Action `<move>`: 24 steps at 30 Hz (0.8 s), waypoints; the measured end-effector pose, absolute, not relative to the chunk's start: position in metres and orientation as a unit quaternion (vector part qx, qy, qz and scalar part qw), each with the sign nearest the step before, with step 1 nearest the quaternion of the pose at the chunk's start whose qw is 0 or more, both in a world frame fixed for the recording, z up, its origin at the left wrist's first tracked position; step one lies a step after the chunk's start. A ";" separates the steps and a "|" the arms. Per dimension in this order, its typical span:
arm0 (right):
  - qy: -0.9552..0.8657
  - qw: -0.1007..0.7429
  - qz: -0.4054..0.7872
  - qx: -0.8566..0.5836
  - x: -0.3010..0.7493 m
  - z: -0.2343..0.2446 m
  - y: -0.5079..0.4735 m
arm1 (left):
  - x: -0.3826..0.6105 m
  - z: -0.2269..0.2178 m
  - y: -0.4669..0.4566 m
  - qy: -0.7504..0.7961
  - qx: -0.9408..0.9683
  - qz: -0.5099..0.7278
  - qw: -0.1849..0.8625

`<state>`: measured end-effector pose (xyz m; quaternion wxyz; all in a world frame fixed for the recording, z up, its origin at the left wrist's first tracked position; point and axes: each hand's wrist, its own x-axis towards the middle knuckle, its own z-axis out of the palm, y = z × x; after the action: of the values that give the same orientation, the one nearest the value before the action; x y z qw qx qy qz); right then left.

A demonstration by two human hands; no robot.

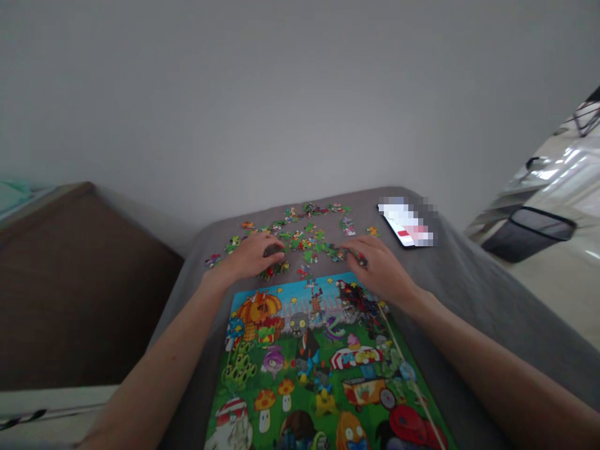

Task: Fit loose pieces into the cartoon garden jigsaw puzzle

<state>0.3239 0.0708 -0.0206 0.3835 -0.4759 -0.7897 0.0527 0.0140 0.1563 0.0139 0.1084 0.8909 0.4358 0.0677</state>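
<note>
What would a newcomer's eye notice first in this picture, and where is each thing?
Probably first the bright cartoon board, in the lower middle between the two forearms. Just beyond it, small puzzle pieces lie scattered on the grey cloth, with the left hand and right hand among them. The phone with its lit screen also stands out, beyond the right hand.

Two hands are in view, one left hand [257,255] and one right hand [377,265]. There is one picture board [300,369], printed with two orange-capped mushrooms [265,401] and one large pumpkin [260,307]. One phone [398,219] and one dark open-topped container [520,240] appear. The jigsaw pieces [302,240] number in the dozens, overlapping too closely for an exact count.
</note>
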 end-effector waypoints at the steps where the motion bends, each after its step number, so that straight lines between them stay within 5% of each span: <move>1: -0.788 0.368 0.045 -0.491 0.328 -0.023 0.074 | 0.013 0.014 0.161 0.438 0.890 0.069 0.109; 9: -0.804 0.291 0.047 -0.517 0.342 -0.036 0.087 | 0.009 0.025 0.176 0.450 0.877 0.098 0.137; 24: -0.802 0.297 0.081 -0.512 0.333 -0.040 0.083 | 0.073 -0.008 0.142 0.428 0.891 0.098 0.113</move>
<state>0.3333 0.0832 -0.0397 0.2971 -0.5124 -0.8016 0.0813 0.0729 0.1415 -0.0078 0.1129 0.8913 0.4282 0.0977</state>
